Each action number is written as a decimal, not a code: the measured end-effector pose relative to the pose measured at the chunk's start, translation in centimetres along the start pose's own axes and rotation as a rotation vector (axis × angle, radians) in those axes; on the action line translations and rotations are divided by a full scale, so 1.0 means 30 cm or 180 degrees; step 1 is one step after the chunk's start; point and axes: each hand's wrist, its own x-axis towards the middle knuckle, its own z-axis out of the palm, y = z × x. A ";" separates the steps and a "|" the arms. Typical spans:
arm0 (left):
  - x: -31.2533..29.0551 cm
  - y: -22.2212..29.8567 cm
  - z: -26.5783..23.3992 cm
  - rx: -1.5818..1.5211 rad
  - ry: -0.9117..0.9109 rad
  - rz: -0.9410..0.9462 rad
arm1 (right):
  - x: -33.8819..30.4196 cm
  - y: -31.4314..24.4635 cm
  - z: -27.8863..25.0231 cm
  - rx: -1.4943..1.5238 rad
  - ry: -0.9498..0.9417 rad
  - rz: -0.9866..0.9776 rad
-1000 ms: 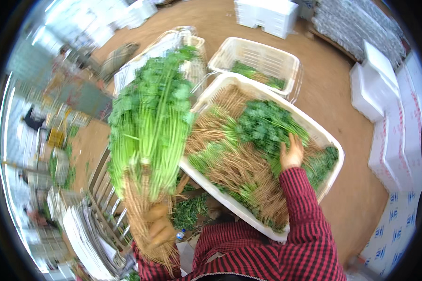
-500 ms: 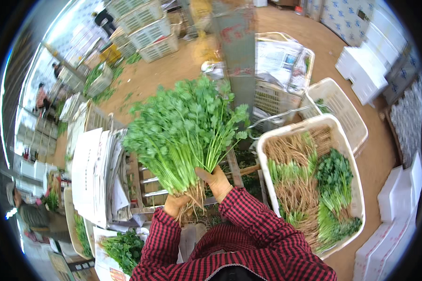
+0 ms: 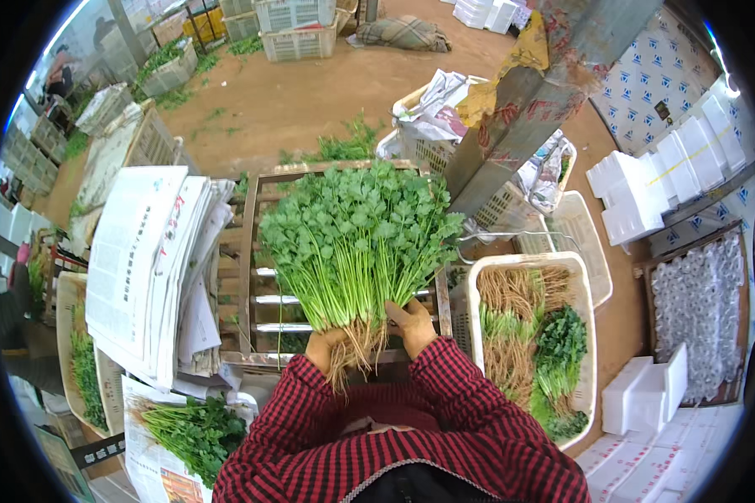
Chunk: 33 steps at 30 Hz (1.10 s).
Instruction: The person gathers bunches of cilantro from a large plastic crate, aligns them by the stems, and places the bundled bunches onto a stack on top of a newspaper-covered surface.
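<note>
Lying between the person's two hands, a bunch of greens occupies the centre, its leaves fanned away from the body and its pale brown roots hanging toward the lap. The left hand is clamped on the root end from the left, its fingers largely hidden behind the roots; the right hand is clamped on the right side of the stems, thumb uppermost. The bunch is over a slatted surface; whether its leaves touch the slats cannot be told. Both arms wear red-and-black checked sleeves.

Left of the surface stands a stack of newspapers. Nearer the body, a second bunch lies on a newspaper sheet, roots to the left, leaves to the right. At the far left, a narrow crate contains more greens.

To the right, a white crate holds rooted bunches on its left side and a dark-leaved bunch on its right. Behind it is another pale crate. A metal post rises at a slant beyond the right side of the surface.

Farther out, white foam boxes are grouped at the right, stacked crates stand at the top, and loose greens lie on the brown floor.
</note>
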 end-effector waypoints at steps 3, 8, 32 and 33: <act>0.021 -0.021 -0.064 0.0176 0.0005 0.0415 | -0.059 0.009 0.041 0.0222 0.0089 0.0028; 0.048 -0.027 -0.068 0.0031 0.0184 0.0267 | 0.032 0.111 -0.020 -0.0543 0.0223 0.0396; 0.031 -0.019 -0.032 0.1002 0.0105 0.0978 | 0.064 -0.108 0.108 -0.5169 -0.2158 -0.4381; 0.030 -0.017 -0.024 0.0921 0.0152 0.0919 | 0.066 -0.104 0.113 -0.5103 -0.2091 -0.4604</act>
